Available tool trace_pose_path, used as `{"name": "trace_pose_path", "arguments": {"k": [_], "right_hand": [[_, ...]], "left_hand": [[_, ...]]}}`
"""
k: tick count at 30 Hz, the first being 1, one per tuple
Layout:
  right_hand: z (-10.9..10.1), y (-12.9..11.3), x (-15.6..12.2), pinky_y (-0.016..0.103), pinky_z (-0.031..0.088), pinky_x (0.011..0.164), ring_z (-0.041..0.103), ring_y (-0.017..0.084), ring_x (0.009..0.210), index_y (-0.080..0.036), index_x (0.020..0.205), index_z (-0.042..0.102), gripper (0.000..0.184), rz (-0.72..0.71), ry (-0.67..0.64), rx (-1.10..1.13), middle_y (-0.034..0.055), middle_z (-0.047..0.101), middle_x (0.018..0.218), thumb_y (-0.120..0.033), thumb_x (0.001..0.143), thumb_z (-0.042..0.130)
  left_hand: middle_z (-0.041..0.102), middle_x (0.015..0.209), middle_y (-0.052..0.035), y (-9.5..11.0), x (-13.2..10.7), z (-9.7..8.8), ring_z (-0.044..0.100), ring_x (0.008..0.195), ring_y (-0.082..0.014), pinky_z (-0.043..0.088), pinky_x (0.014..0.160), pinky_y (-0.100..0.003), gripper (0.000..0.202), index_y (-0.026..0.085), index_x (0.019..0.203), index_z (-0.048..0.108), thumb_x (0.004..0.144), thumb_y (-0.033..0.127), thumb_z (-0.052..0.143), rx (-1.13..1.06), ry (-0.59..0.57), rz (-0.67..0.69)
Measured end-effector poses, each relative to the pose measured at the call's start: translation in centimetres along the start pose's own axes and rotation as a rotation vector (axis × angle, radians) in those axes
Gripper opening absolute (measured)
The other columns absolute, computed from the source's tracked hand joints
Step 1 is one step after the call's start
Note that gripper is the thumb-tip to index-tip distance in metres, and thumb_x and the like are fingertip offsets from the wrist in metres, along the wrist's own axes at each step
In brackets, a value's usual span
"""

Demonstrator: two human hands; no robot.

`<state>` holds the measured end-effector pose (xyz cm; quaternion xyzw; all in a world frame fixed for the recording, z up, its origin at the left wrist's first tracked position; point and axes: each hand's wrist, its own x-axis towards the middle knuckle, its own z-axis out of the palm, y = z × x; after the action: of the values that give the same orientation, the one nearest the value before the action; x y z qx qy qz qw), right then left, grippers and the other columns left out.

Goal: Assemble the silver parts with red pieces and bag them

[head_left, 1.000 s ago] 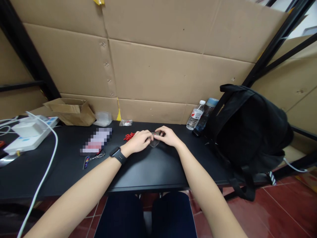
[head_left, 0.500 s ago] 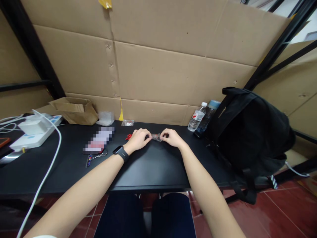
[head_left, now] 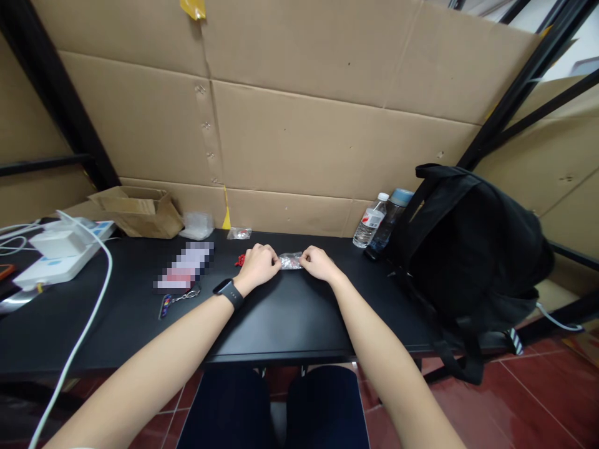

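Note:
A small clear plastic bag [head_left: 291, 261] is stretched between my hands just over the black table [head_left: 290, 318]. My left hand [head_left: 260, 267], below a dark wristwatch, pinches the bag's left end. At the opposite end, the fingers of my right hand [head_left: 320, 264] are closed on the plastic. Something small with a touch of red shows inside the bag, too small to name. Close behind my left hand lies a red object [head_left: 240, 259], partly covered by the fingers. Another small clear bag [head_left: 239, 233] rests near the cardboard wall.
On the left are a phone [head_left: 187, 267] with a keychain [head_left: 180, 298], a brown paper bag [head_left: 154, 215], and a white power strip [head_left: 65, 262] with cables. To the right stand a water bottle [head_left: 369, 226], a blue-capped bottle [head_left: 392, 219] and a black backpack [head_left: 477, 249].
The bag between my hands now shows brighter, with more of its shiny face visible. My hands have barely moved. The whole view has shifted slightly.

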<state>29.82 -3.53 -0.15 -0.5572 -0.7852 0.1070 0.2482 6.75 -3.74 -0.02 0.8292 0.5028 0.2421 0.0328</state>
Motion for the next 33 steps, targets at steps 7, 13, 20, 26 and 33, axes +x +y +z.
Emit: {"name": "trace_pose_path", "arguments": {"k": [7,13,20,26,33], "right_hand": [[-0.2,-0.3,-0.3,0.033,0.046,0.091,0.056,0.020,0.100,-0.021,0.111,0.065,0.035,-0.124,0.120,0.033,0.0058,0.060,0.108,-0.014,0.078,0.074],[-1.0,-1.3,-0.7,0.041,0.043,0.099,0.060,0.023,0.107,-0.026,0.102,0.075,0.033,-0.138,-0.086,-0.018,0.0046,0.068,0.115,-0.004,0.080,0.064],[-1.0,-1.8,-1.2,0.051,0.040,0.099,0.056,0.031,0.122,-0.029,0.120,0.068,0.045,-0.087,-0.169,-0.088,0.0071,0.068,0.127,-0.008,0.079,0.067],[-1.6,-2.6,-1.0,0.047,0.040,0.098,0.066,0.027,0.112,-0.030,0.113,0.071,0.021,-0.033,-0.104,-0.018,0.0034,0.077,0.112,-0.024,0.097,0.059],[-1.1,-1.9,-0.8,0.033,0.049,0.088,0.073,0.019,0.091,-0.027,0.117,0.067,0.025,-0.050,-0.029,0.210,0.0000,0.078,0.098,-0.031,0.092,0.066]], "left_hand": [[0.069,0.104,-0.0104,0.2,-0.3,-0.1,0.053,0.108,-0.0325,0.042,0.091,-0.046,0.022,0.021,0.078,0.068,0.090,0.038,0.060,0.052,-0.025,0.030],[0.068,0.125,-0.0066,0.5,-0.6,-0.3,0.048,0.124,-0.0291,0.038,0.096,-0.046,0.030,0.029,0.112,0.068,0.094,0.020,0.047,-0.011,-0.115,0.194],[0.072,0.118,-0.0043,0.5,-0.6,-0.4,0.052,0.120,-0.0287,0.037,0.096,-0.046,0.042,0.029,0.114,0.067,0.083,0.010,0.047,-0.027,-0.167,0.215],[0.072,0.115,-0.0071,0.6,-0.5,-0.7,0.054,0.117,-0.0305,0.036,0.097,-0.045,0.031,0.027,0.118,0.063,0.088,0.029,0.059,-0.015,-0.112,0.193],[0.075,0.109,-0.0037,0.1,0.1,-0.8,0.061,0.109,-0.0256,0.035,0.095,-0.042,0.017,0.026,0.107,0.066,0.099,0.030,0.053,-0.102,-0.052,0.106]]}}
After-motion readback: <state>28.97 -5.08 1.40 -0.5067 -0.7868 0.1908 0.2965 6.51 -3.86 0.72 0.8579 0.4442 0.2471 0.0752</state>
